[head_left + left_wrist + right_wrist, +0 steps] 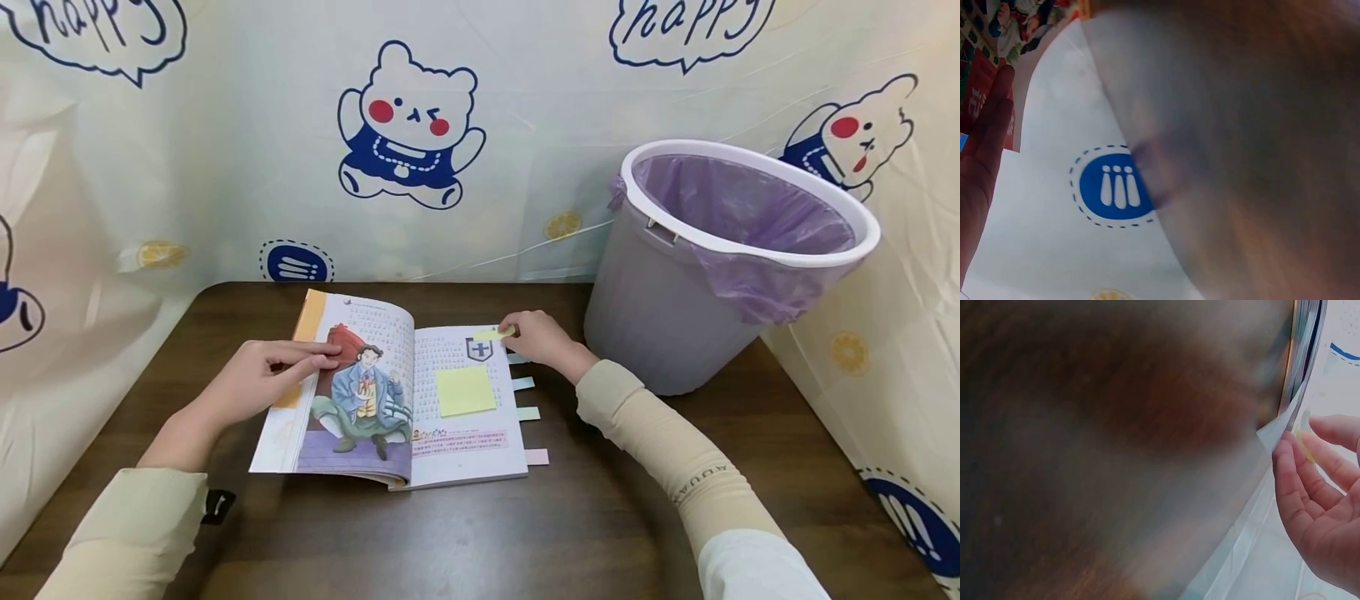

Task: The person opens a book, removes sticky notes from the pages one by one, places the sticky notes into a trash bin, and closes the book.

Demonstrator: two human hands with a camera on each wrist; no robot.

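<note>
An open illustrated book lies on the brown table, its left-hand pages raised. My left hand grips those pages at their outer edge, fingertips over the picture of a seated figure. In the left wrist view, fingers of this hand lie against the outer cover. At the upper right of the right-hand page, my right hand pinches a narrow yellow sticky note beside a printed shield emblem. The right wrist view shows its thumb and fingers together around the yellow slip. A square yellow sticky note is on the same page.
Several coloured index tabs, among them a pink tab, stick out from the book's right edge. A grey trash bin with a purple liner stands right of the book, near my right forearm. A printed curtain hangs behind the table.
</note>
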